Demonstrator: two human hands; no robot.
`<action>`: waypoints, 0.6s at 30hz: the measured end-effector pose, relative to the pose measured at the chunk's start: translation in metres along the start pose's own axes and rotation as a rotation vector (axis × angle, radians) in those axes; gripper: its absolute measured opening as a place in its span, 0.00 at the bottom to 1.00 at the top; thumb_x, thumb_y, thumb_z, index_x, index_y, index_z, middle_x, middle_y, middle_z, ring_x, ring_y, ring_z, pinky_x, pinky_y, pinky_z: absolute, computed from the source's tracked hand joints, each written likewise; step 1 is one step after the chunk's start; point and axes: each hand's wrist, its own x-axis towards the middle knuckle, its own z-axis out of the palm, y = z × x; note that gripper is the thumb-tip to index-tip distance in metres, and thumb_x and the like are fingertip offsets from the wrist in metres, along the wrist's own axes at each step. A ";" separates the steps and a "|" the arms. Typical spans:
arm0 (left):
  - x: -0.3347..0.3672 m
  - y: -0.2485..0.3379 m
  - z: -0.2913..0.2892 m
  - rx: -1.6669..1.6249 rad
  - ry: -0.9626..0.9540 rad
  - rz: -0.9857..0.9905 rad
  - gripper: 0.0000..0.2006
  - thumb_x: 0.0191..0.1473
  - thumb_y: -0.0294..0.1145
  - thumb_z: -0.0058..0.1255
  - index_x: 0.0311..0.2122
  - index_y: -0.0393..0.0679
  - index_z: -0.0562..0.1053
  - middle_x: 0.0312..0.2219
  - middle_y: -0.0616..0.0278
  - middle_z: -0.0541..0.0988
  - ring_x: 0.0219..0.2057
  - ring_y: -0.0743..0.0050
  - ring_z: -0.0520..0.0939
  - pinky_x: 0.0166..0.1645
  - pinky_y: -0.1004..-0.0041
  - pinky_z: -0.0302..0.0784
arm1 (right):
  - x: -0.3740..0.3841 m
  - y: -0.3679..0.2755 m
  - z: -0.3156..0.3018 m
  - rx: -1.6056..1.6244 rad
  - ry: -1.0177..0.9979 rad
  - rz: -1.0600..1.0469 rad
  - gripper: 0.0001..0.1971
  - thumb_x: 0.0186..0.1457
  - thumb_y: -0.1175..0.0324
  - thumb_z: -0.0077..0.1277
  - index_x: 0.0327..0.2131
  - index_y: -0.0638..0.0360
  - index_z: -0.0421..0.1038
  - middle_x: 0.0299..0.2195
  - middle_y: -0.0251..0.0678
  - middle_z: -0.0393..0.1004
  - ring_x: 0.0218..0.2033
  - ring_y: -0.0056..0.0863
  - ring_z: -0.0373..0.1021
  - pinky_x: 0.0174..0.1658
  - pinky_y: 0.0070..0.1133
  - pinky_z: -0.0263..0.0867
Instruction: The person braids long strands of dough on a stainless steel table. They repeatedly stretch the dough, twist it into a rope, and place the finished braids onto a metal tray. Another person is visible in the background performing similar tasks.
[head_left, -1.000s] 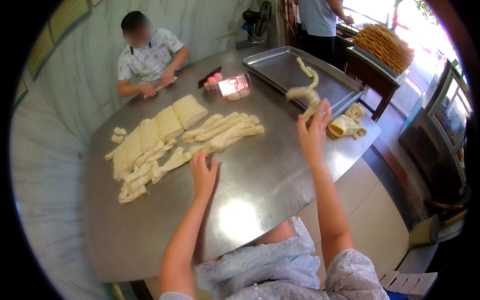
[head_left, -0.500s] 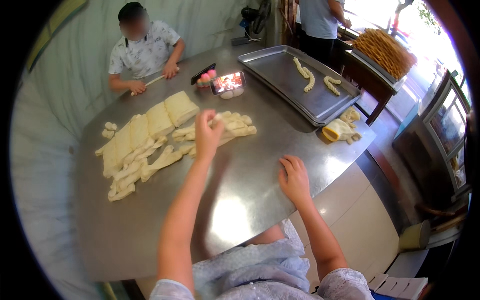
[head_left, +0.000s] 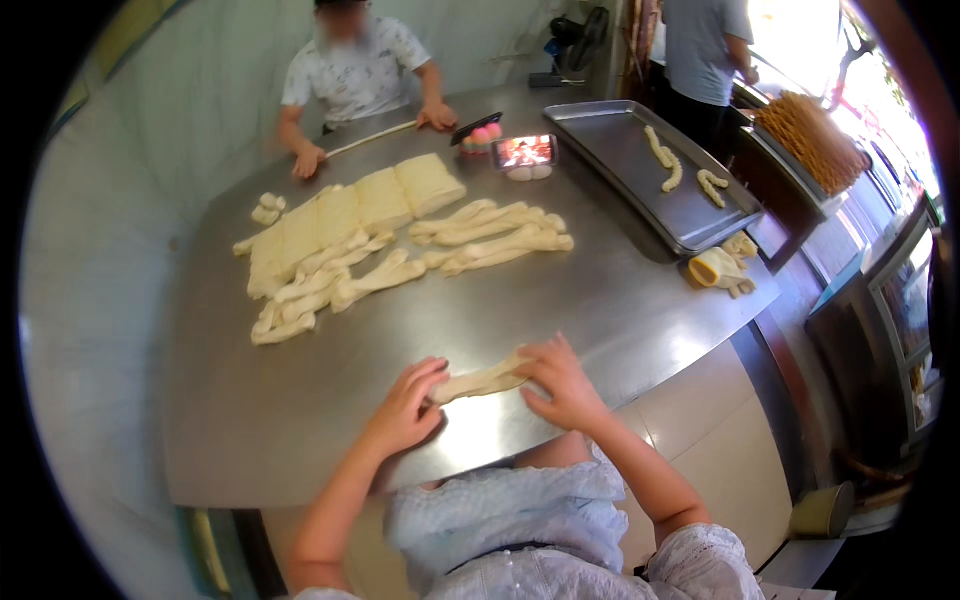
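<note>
On the tabletop [head_left: 255, 420], your hands [head_left: 405, 408] are gripping a dough strip [head_left: 478, 383] by its ends; two twists [head_left: 667, 162] are lying on the tray [head_left: 610, 137], more strips [head_left: 512, 250] waiting beyond.

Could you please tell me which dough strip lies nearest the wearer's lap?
The lone strip between the left hand and right hand; the other strips lie farther back.

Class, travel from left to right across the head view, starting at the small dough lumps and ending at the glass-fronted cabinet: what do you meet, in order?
Small dough lumps → person's left hand → dough strip → person's right hand → pale glove with yellow cuff → glass-fronted cabinet.
</note>
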 end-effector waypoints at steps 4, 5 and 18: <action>0.005 0.016 0.017 0.121 0.071 -0.050 0.30 0.51 0.39 0.62 0.59 0.44 0.70 0.57 0.55 0.70 0.60 0.52 0.69 0.63 0.58 0.66 | 0.030 -0.028 0.000 0.147 0.085 0.102 0.21 0.48 0.65 0.63 0.47 0.54 0.74 0.49 0.39 0.72 0.53 0.42 0.67 0.64 0.42 0.55; 0.009 0.015 0.021 0.135 0.047 -0.060 0.30 0.50 0.41 0.63 0.59 0.45 0.70 0.58 0.56 0.70 0.61 0.53 0.68 0.62 0.59 0.67 | 0.035 -0.031 0.002 0.147 0.067 0.087 0.19 0.48 0.65 0.64 0.45 0.54 0.75 0.48 0.39 0.72 0.52 0.42 0.67 0.62 0.40 0.57; -0.015 -0.013 0.028 0.110 0.162 -0.018 0.19 0.48 0.37 0.65 0.46 0.48 0.80 0.38 0.59 0.73 0.42 0.58 0.74 0.48 0.65 0.71 | 0.018 -0.018 0.005 0.104 0.116 0.071 0.09 0.49 0.68 0.62 0.36 0.56 0.79 0.35 0.36 0.74 0.41 0.40 0.69 0.48 0.34 0.63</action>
